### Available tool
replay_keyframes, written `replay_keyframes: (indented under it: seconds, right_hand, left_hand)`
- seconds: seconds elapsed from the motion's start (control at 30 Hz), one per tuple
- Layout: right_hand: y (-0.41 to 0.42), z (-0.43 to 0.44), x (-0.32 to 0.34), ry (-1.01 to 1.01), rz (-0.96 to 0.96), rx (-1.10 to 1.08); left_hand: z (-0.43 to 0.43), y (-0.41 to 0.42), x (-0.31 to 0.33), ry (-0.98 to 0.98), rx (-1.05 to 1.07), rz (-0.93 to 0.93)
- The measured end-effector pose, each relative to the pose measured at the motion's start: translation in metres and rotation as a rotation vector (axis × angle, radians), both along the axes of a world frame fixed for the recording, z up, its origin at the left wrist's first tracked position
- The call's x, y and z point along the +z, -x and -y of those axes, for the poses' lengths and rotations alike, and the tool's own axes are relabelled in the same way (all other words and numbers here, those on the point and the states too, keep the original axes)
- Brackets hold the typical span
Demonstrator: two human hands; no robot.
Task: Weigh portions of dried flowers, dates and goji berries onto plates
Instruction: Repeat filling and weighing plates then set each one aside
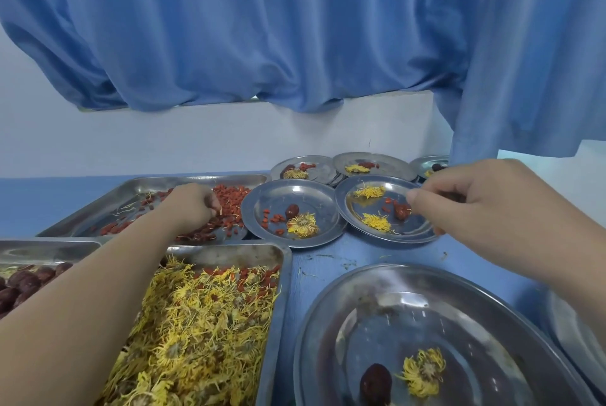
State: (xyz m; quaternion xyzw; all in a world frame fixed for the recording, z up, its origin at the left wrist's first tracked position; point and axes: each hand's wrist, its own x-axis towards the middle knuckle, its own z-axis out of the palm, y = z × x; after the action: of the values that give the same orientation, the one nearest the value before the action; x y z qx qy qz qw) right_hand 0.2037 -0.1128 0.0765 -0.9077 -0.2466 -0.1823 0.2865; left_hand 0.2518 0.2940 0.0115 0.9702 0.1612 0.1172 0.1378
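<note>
My left hand (193,205) reaches into the far steel tray (141,184) of red goji berries (231,199), its fingers curled down among them. My right hand (472,202) hovers over the right small plate (423,231), fingers pinched together; whether they hold anything I cannot tell. That plate carries two yellow dried flowers, one date (400,211) and a few berries. The middle small plate (259,208) holds a flower (302,224), a date and several berries. A near tray (277,291) is full of dried flowers (200,323). The large close plate (328,323) has one date (375,384) and one flower (423,376).
A tray with dates (23,284) sits at the left edge. More filled small plates (323,172) stand at the back by the white wall, one partly behind a blue curtain (524,77). Another steel rim (564,323) shows at the right. The table top is blue.
</note>
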Motion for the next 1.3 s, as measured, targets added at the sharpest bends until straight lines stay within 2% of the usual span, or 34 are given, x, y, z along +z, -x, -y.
replay_keyframes:
  seconds: [0.17, 0.3, 0.57, 0.8, 0.97, 1.1, 1.17, 1.3]
  right_hand:
    - [0.004, 0.000, 0.005, 0.004, 0.005, 0.003]
    - [0.011, 0.001, 0.013, -0.046, 0.022, 0.035]
    - [0.033, -0.003, 0.030, -0.018, 0.069, 0.016]
    - [0.071, -0.002, 0.043, -0.082, 0.119, 0.072]
    - [0.093, 0.003, 0.028, -0.004, 0.138, 0.064]
    - [0.109, 0.023, 0.007, 0.091, 0.134, 0.031]
    - [0.118, 0.039, -0.005, 0.119, 0.078, 0.016]
    - [0.129, 0.065, -0.035, 0.116, -0.043, -0.043]
  left_hand:
    - [0.004, 0.012, 0.001, 0.093, 0.023, 0.050]
    - [0.012, 0.028, 0.010, 0.264, 0.003, 0.091]
    - [0.078, 0.080, 0.039, 0.484, -0.203, 0.115]
    - [0.164, 0.128, 0.051, 0.722, -0.358, 0.109]
    - [0.209, 0.139, 0.043, 0.569, -0.491, 0.110]
    - [0.235, 0.134, 0.032, 0.446, -0.514, 0.087]
    - [0.242, 0.131, 0.024, 0.374, -0.497, 0.084]
    - [0.247, 0.132, 0.009, 0.389, -0.462, 0.064]
